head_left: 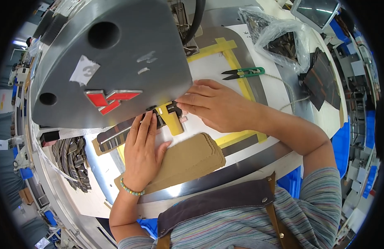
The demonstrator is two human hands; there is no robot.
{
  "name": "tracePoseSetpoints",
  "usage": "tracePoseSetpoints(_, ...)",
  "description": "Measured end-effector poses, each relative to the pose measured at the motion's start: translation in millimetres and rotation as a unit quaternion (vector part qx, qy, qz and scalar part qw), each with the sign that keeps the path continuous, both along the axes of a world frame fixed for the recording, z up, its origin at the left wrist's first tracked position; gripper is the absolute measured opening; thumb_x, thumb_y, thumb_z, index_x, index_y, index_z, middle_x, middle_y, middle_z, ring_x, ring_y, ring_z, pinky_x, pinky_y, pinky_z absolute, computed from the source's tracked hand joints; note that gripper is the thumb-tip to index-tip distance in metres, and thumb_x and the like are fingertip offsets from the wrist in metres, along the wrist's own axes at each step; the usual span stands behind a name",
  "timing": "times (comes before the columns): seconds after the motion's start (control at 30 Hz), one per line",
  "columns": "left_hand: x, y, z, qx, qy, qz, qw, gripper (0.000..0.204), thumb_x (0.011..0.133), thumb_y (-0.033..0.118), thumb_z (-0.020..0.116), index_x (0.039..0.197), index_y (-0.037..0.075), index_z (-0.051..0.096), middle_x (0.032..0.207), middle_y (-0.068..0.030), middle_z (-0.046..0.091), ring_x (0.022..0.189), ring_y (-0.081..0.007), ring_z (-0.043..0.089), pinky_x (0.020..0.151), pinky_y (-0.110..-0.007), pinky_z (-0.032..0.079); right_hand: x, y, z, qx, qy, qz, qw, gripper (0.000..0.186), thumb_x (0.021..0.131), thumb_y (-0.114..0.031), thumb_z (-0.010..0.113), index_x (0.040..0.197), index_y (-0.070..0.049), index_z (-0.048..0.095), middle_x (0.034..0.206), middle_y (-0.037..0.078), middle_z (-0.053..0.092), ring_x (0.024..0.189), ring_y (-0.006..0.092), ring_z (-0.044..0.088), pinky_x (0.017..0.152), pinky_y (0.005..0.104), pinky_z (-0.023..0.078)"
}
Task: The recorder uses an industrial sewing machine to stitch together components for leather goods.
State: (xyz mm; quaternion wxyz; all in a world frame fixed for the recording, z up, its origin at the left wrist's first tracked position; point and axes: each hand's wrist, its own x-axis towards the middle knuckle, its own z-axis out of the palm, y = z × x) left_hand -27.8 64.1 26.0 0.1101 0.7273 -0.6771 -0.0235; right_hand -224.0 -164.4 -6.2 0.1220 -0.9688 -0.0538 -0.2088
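Note:
My left hand (143, 149) lies with its fingers stretched out over a dark striped fabric strip (113, 137), just below the grey sewing machine head (129, 70). The strip rests on a brown card and runs under those fingers toward the yellow T-shaped piece (172, 123) beneath the machine. My right hand (217, 106) reaches in from the right, fingers extended and tips touching the dark fabric with a small black label (172, 108) beside the yellow piece. The machine head hides the spot above my fingertips. A stack of brown cards (187, 159) lies in front, against my left hand.
Green-handled thread snips (244, 73) lie to the right on the taped work surface. Bundled striped ties (71, 159) sit at left. At the back right are a clear plastic bag (283, 43), dark fabric pieces (322, 81) and a screen (316, 11).

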Motion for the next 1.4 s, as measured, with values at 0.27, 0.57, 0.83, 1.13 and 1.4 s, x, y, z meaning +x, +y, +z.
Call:
tracePoseSetpoints(0.27, -0.9, 0.2, 0.1, 0.010, 0.004, 0.006, 1.000, 0.077, 0.089, 0.021, 0.081, 0.154, -0.009, 0.054, 0.162, -0.0221, 0.052, 0.150, -0.0443, 0.048, 0.124, -0.050, 0.042, -2.2, -0.6, -5.8, 0.001, 0.009, 0.010, 1.000, 0.046, 0.093, -0.013, 0.071, 0.139, -0.005, 0.071, 0.151, 0.008, 0.064, 0.147, 0.0245, 0.053, 0.123, 0.0486, 0.041)
tracePoseSetpoints(0.57, -2.4, 0.2, -0.9, 0.018, -0.004, 0.008, 1.000, 0.079, 0.088, 0.020, 0.081, 0.155, -0.009, 0.053, 0.163, -0.0218, 0.051, 0.150, -0.0438, 0.047, 0.124, -0.049, 0.041, -2.6, 0.9, -4.4, -0.005, 0.025, 0.008, 1.000, 0.057, 0.087, -0.012, 0.076, 0.144, -0.012, 0.070, 0.153, 0.003, 0.063, 0.142, 0.0223, 0.054, 0.127, 0.0482, 0.039)
tracePoseSetpoints(0.83, 0.0, 1.6, -2.4, 0.022, -0.006, 0.009, 1.000, 0.078, 0.088, 0.020, 0.081, 0.155, -0.009, 0.052, 0.165, -0.0216, 0.049, 0.151, -0.0434, 0.046, 0.124, -0.050, 0.041, -3.0, 0.2, 0.2, -0.028, -0.007, 0.023, 0.999, 0.038, 0.096, -0.016, 0.071, 0.133, -0.008, 0.075, 0.144, 0.004, 0.069, 0.140, 0.0219, 0.057, 0.122, 0.0473, 0.043)
tracePoseSetpoints(1.13, -1.3, 1.2, -3.9, -0.010, -0.018, -0.014, 1.000, 0.071, 0.089, 0.020, 0.081, 0.151, -0.005, 0.059, 0.160, -0.0187, 0.057, 0.147, -0.0417, 0.053, 0.119, -0.050, 0.046, -2.8, -0.5, -5.1, 0.008, -0.004, 0.029, 1.000, 0.040, 0.094, -0.013, 0.074, 0.134, -0.006, 0.074, 0.144, 0.006, 0.069, 0.133, 0.0218, 0.062, 0.118, 0.0449, 0.047)
tracePoseSetpoints(1.4, -1.3, 0.4, -4.7, -0.026, -0.016, -0.023, 0.999, 0.068, 0.089, 0.016, 0.082, 0.149, -0.007, 0.060, 0.157, -0.0211, 0.059, 0.144, -0.0431, 0.056, 0.118, -0.049, 0.049, -3.9, 1.3, -7.1, 0.003, -0.002, 0.024, 1.000, 0.042, 0.095, -0.015, 0.072, 0.137, -0.006, 0.073, 0.148, 0.005, 0.068, 0.136, 0.0217, 0.060, 0.120, 0.0462, 0.045)
